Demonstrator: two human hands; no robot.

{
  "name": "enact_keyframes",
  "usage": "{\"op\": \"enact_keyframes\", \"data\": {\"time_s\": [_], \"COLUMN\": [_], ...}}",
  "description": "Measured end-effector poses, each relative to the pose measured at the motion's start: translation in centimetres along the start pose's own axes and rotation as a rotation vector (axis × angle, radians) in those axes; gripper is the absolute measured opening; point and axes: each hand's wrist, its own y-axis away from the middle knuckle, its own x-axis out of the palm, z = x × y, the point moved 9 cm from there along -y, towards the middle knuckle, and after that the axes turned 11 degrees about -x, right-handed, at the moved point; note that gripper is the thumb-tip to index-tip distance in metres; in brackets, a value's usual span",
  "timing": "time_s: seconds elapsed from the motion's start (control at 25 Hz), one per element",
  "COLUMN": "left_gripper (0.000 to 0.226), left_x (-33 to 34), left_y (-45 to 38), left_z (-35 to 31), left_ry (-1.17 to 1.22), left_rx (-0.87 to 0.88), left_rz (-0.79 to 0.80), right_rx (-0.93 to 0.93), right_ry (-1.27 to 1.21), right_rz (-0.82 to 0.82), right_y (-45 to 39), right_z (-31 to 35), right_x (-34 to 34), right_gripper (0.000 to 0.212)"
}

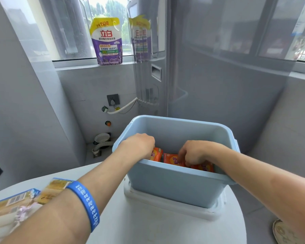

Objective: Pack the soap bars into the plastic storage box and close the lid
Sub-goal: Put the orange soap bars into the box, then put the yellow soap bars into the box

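A light blue plastic storage box [176,184] stands open on a white table, resting on its white lid [167,202]. Three orange-wrapped soap bars lie inside: one at the left [156,154], one in the middle [172,159], one at the right [203,167]. My left hand [139,144] reaches over the left rim, its fingers curled on the left soap bar. Inside the box, my right hand [195,152] has its fingers closed on the middle bar. The box's near wall hides the lower parts of the bars.
A pack of soap in a blue and gold wrapper [16,205] lies under my left forearm at the table's left edge. A purple detergent pouch [106,41] stands on the windowsill. A tall grey appliance [165,59] rises behind the box. A drain hose [102,146] lies on the floor.
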Motion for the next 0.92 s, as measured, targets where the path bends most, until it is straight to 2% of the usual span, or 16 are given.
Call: {"op": "enact_keyframes", "data": {"time_s": [0.08,0.16,0.24,0.32,0.4,0.48,0.56,0.64,0.72,0.8,0.92], "left_gripper": [0.008,0.006,0.021,0.03,0.027,0.026,0.029,0.032,0.036,0.039,0.044], "left_x": [0.3,-0.1,-1.1,-3.1,-5.4,-6.1,-4.7,-1.3,3.3,8.0,12.2], "left_y": [-0.1,0.0,0.4,1.7,4.2,7.3,10.2,12.5,13.7,14.8,15.8], "left_z": [0.1,0.4,0.8,1.8,4.0,7.0,10.8,14.8,17.9,20.6,22.5], "left_ry": [-0.017,0.008,0.182,0.454,0.661,0.789,0.877,0.935,0.873,0.786,0.663], "left_rx": [-0.031,-0.043,-0.026,0.038,0.078,0.084,0.035,-0.078,-0.19,-0.294,-0.341], "left_rz": [0.024,-0.02,-0.092,-0.226,-0.412,-0.555,-0.631,-0.588,-0.445,-0.33,-0.286], "right_rx": [-0.045,-0.079,-0.113,-0.158,-0.203,-0.232,-0.286,-0.37,-0.453,-0.549,-0.646], "right_ry": [-0.04,-0.047,-0.027,-0.011,-0.026,-0.063,-0.108,-0.124,-0.091,0.017,0.031], "right_rz": [0.027,0.018,-0.023,-0.144,-0.313,-0.437,-0.538,-0.604,-0.611,-0.594,-0.49], "right_y": [-0.3,-0.8,-0.8,-0.2,1.3,3.3,5.3,7.0,8.1,8.5,7.8], "right_z": [0.4,0.9,1.2,1.6,2.1,3.5,6.3,10.5,15.1,19.8,24.8], "right_x": [0.2,0.3,-0.1,-1.6,-4.4,-7.1,-8.8,-8.6,-6.5,-3.1,3.0], "right_gripper": [0.049,0.051,0.05,0.044,0.037,0.032,0.029,0.025,0.022,0.025,0.034]}}
